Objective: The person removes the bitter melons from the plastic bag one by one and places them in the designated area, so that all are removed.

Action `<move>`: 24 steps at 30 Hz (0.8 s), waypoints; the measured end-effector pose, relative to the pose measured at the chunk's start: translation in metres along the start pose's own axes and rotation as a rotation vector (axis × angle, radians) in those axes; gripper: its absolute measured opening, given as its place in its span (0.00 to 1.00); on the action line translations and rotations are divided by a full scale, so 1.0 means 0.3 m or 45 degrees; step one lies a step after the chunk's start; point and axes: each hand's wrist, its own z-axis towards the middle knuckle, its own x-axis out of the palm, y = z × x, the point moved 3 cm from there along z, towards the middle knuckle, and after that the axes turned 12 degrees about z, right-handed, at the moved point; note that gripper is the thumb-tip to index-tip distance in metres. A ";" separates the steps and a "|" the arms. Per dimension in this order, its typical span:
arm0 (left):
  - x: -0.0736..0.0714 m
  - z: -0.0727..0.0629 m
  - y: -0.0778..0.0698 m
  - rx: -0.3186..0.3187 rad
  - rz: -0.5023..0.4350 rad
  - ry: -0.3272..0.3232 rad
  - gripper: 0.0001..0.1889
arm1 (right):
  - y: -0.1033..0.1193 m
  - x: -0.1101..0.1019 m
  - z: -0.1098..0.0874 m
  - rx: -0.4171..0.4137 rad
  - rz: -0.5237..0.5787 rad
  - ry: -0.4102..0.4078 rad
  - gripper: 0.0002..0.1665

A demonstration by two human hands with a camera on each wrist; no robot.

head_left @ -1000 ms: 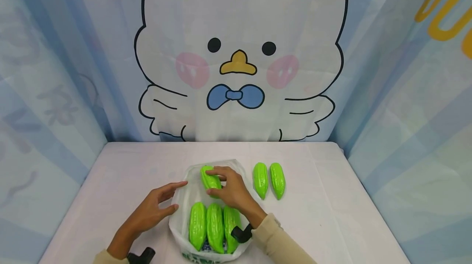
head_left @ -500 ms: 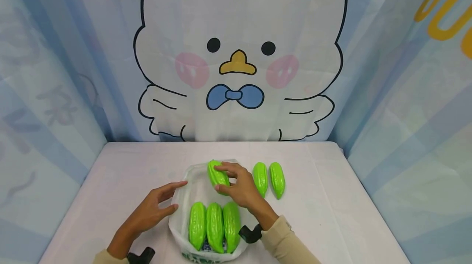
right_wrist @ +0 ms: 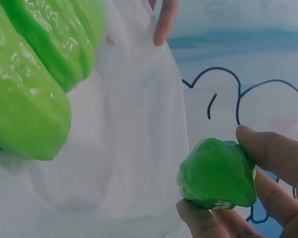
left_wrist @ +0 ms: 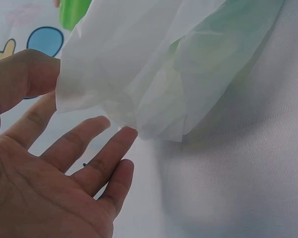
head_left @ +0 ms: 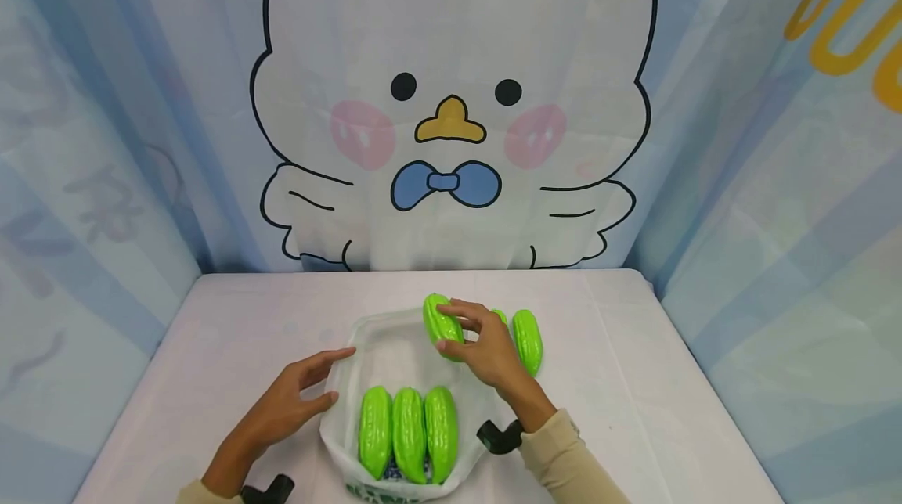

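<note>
Thumb and fingers of the right hand (head_left: 489,343) pinch a green vegetable (head_left: 440,322) by the far right edge of a white bag (head_left: 336,427), while the left hand (head_left: 282,404), fingers loosely spread, touches the bag's left edge. Three more vegetables (head_left: 409,433) lie side by side inside; two others (head_left: 528,340) rest near the right hand on the pale-covered table (head_left: 634,418), before a cartoon curtain (head_left: 564,27).

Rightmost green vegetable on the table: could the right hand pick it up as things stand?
Probably not: the right hand is near the rightmost vegetable but grips another vegetable, and would likely need to set that down first.
</note>
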 end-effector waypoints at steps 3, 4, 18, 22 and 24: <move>0.001 0.000 -0.001 0.015 0.004 -0.002 0.30 | -0.001 -0.032 0.000 0.003 -0.001 -0.044 0.31; 0.001 -0.001 -0.002 0.020 0.005 -0.003 0.30 | 0.000 -0.042 -0.001 0.003 -0.003 -0.055 0.31; 0.000 -0.003 -0.012 0.045 0.015 -0.020 0.29 | -0.001 -0.168 -0.009 0.051 -0.082 -0.188 0.33; -0.001 -0.002 -0.011 0.036 0.010 -0.016 0.30 | -0.005 -0.202 -0.015 0.061 -0.098 -0.214 0.34; -0.002 -0.001 -0.010 0.033 0.008 -0.014 0.30 | -0.006 -0.218 -0.021 0.052 -0.110 -0.217 0.33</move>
